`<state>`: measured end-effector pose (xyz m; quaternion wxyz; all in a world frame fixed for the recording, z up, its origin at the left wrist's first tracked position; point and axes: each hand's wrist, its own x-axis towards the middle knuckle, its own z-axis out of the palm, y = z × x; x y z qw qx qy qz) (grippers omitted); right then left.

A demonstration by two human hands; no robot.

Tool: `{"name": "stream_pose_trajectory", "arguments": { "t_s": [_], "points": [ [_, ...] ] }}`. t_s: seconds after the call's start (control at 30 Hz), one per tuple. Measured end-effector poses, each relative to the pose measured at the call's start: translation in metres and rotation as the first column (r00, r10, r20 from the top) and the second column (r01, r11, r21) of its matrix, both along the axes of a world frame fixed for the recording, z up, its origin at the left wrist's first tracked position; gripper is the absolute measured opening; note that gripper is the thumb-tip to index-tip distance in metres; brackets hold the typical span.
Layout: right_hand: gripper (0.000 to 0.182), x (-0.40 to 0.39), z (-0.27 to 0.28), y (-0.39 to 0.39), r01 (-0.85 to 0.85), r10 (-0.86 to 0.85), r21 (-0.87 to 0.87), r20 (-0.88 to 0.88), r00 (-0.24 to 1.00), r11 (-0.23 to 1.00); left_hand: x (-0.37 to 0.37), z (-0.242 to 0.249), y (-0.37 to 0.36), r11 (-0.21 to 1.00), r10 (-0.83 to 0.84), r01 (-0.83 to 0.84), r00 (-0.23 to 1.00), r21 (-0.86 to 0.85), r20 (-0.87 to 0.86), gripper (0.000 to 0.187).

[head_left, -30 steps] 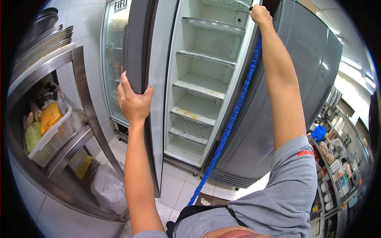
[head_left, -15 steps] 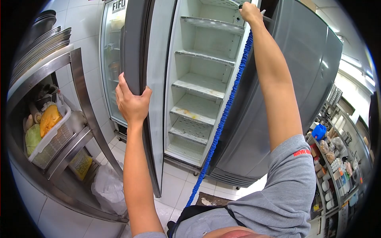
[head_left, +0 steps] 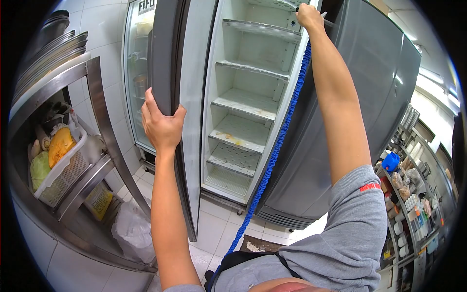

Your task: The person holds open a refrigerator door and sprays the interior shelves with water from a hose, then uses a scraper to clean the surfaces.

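Observation:
My left hand (head_left: 164, 124) is closed round the edge of the grey refrigerator door (head_left: 165, 63), which stands swung open. At the top, my right hand (head_left: 310, 17) is wrapped round the end of a blue expandable hose (head_left: 277, 151). A dark tip pokes out to the left of the fingers, towards the upper shelves; most of the fitting is hidden by the hand. From there the hose runs down to my waist. Inside the refrigerator, several white shelves (head_left: 243, 103) look wet. Yellow-brown stains (head_left: 228, 138) mark one of the lower ones.
A closed grey cabinet door (head_left: 340, 121) stands right of the opening. On the left, a steel rack (head_left: 95, 92) holds a vegetable basket (head_left: 61, 182) and stacked trays (head_left: 53, 58). A glass-door fridge (head_left: 138, 73) stands behind. Loaded shelves (head_left: 413, 194) line the right; a dark mat (head_left: 258, 243) lies below.
The hose and my right hand have shifted very slightly to the right. My left hand keeps its hold on the door, which has not visibly moved.

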<state>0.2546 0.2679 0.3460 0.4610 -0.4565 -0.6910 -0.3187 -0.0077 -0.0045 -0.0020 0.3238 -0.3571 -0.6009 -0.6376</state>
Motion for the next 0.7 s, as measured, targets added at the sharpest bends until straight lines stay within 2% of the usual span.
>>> {"name": "stream_pose_trajectory", "arguments": {
  "t_s": [0.23, 0.3, 0.7],
  "points": [
    [0.024, 0.002, 0.000, 0.007, 0.011, -0.011, -0.007, -0.014, 1.000, 1.000, 0.000, 0.001, -0.001, 1.000, -0.010, 0.010, 1.000, 0.002, 0.007, 0.087],
    [0.036, 0.005, 0.003, 0.013, 0.112, -0.109, -0.043, 0.068, 0.992, 0.993, 0.000, 0.001, -0.001, 1.000, -0.010, 0.010, 1.000, 0.001, 0.010, 0.086],
    [0.035, 0.006, 0.000, 0.016, 0.105, -0.102, -0.044, 0.066, 0.993, 0.993, 0.000, 0.000, -0.001, 1.000, 0.001, -0.001, 1.000, -0.007, 0.004, 0.086]
  ]
}}
